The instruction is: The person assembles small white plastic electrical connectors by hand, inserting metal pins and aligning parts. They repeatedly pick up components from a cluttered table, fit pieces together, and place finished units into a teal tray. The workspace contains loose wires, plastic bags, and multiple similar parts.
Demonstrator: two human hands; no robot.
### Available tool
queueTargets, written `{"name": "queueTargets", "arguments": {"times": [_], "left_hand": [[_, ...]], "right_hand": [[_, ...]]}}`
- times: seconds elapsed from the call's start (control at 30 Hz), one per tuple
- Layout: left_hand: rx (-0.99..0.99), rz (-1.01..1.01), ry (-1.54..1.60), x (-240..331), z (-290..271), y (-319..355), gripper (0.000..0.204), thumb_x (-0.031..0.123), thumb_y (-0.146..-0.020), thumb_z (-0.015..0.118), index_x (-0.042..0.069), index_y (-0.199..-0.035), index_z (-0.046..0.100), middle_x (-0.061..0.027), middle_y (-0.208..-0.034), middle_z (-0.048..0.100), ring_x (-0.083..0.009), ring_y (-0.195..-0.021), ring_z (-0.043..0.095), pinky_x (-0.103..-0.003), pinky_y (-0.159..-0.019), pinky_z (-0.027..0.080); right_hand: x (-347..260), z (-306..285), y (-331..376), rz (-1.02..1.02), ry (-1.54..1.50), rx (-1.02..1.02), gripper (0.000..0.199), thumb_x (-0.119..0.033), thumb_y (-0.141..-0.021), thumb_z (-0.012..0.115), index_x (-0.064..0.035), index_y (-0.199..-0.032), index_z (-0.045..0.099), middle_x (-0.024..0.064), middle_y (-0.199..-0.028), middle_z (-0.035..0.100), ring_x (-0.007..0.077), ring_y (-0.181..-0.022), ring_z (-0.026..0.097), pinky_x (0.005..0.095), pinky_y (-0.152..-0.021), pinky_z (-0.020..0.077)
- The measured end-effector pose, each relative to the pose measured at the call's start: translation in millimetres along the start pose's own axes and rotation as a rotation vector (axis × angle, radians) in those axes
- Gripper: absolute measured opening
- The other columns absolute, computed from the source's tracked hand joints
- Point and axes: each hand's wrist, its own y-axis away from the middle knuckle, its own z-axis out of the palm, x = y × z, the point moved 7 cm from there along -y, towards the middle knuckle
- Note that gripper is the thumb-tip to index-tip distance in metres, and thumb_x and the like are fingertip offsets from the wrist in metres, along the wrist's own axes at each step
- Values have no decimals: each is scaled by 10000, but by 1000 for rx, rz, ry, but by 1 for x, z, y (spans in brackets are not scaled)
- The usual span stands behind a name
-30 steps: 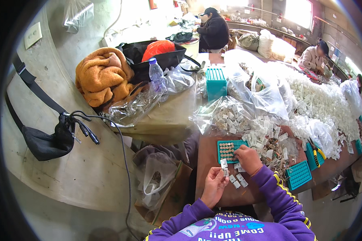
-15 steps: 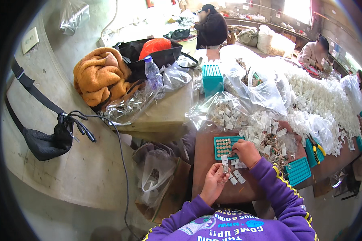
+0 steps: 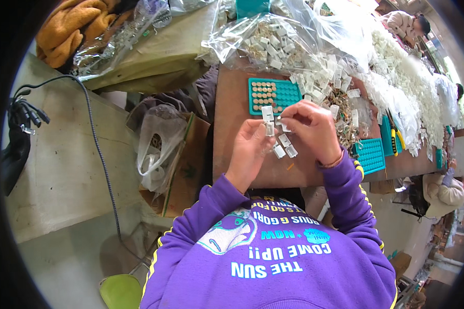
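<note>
Between the thumb and fingers of my left hand (image 3: 247, 149) is a small white plastic case (image 3: 267, 113), two hinged halves spread out. Close to its right side, my right hand (image 3: 314, 129) has its fingertips pinched on a small pale piece (image 3: 279, 120); its exact kind is too small to tell. Just beyond both hands lies a teal tray (image 3: 290, 92) with round pits. Rows of small tan discs (image 3: 263, 89) fill its left part. Several more white plastic cases (image 3: 285, 140) lie on the brown table below my right hand.
Loose white cases and thin scraps (image 3: 340, 103) are heaped right of the tray. Clear plastic bags (image 3: 242, 38) and a large white pile (image 3: 397, 72) lie beyond. A second teal tray (image 3: 370, 156) and yellow-handled pliers (image 3: 395, 136) lie to the right. A co-worker (image 3: 404, 26) sits farther back.
My right hand has left the tray and come back beside the case in my left hand. The discs it covered now show. The view has tilted down.
</note>
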Motion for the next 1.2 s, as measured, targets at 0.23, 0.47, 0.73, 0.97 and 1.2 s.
{"name": "queueTargets", "arguments": {"times": [0.23, 0.47, 0.73, 0.97, 1.2], "left_hand": [[-2, 37, -17, -1, -1, -2, 123, 128, -972, 611, 54, -1053, 554, -57, -1018, 655, -110, -846, 638, -263, -750, 543], [2, 28, -57, -1, -2, 0, 129, 125, -962, 626, 47, -1043, 563, -65, -995, 666, -113, -807, 645, -250, -722, 537], [10, -4, -21, -1, 0, 1, 146, 144, -961, 636, 40, -1040, 569, -61, -966, 668, -103, -760, 642, -237, -698, 532], [-2, -16, -14, 0, 0, 1, 155, 152, -961, 636, 38, -1039, 567, -54, -937, 662, -103, -759, 640, -236, -693, 528], [4, -36, 26, -1, 1, 1, 169, 170, -974, 617, 35, -1050, 551, -61, -942, 657, -114, -750, 638, -244, -681, 518]], "right_hand": [[-32, 20, 17, -185, 303, 98, 102, -30, -799, 695, -55, -889, 654, 86, -821, 620, 282, -680, 644, 348, -598, 529], [-34, 24, 17, -186, 395, -45, 78, -49, -807, 688, -65, -873, 648, 78, -817, 610, 279, -714, 652, 354, -600, 533], [-37, 13, 14, -159, 262, 100, 175, -16, -762, 725, -77, -925, 699, 65, -836, 678, 232, -716, 680, 306, -622, 550], [-22, 19, 12, -30, 108, 65, 149, 55, -743, 729, -17, -873, 712, 88, -820, 690, 182, -705, 678, 269, -611, 540], [-30, 22, 20, -163, 179, 189, 143, 21, -750, 715, -40, -879, 707, 83, -807, 685, 222, -702, 670, 300, -620, 539]]}}
